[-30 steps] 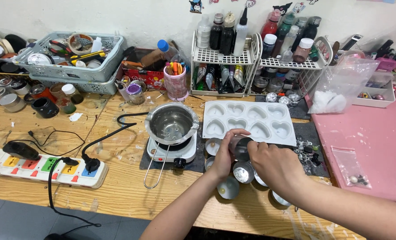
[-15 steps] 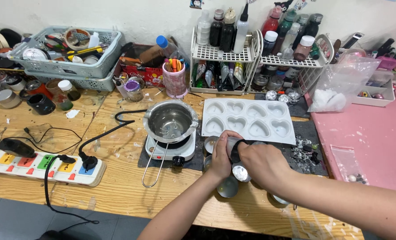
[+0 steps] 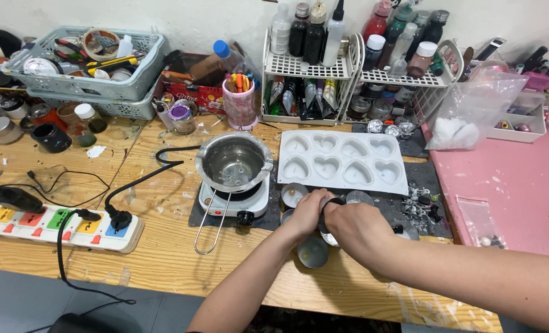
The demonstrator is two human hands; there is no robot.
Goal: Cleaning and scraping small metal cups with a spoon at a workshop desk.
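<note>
- Seen from above, a person works at a cluttered wooden table (image 3: 163, 259).
- The left hand (image 3: 308, 209) and right hand (image 3: 358, 225) meet over a cluster of small round metal cups (image 3: 313, 251) on a dark mat (image 3: 432, 185).
- Both hands close together around a small dark object (image 3: 331, 202); the left grip wraps one side, the right grip closes over the other. What the object is cannot be told.
- Compared with a second ago, the hands have drawn tighter together and the object is more covered; the cups beside them have not moved.
- Judging from this, the hands seem busy twisting or pressing the small object rather than moving any cup.
- Just behind the hands lies a white mould with heart-shaped hollows (image 3: 342, 161), empty.
- To its left a steel pot (image 3: 233, 161) sits on a small white electric hob (image 3: 234, 200), its wire handle pointing toward the viewer.
- Farther left, a power strip with coloured sockets (image 3: 58, 223) holds two black plugs.
- At the back stand wire racks of bottles (image 3: 348, 68) and a grey basket of tools (image 3: 83, 61).
</note>
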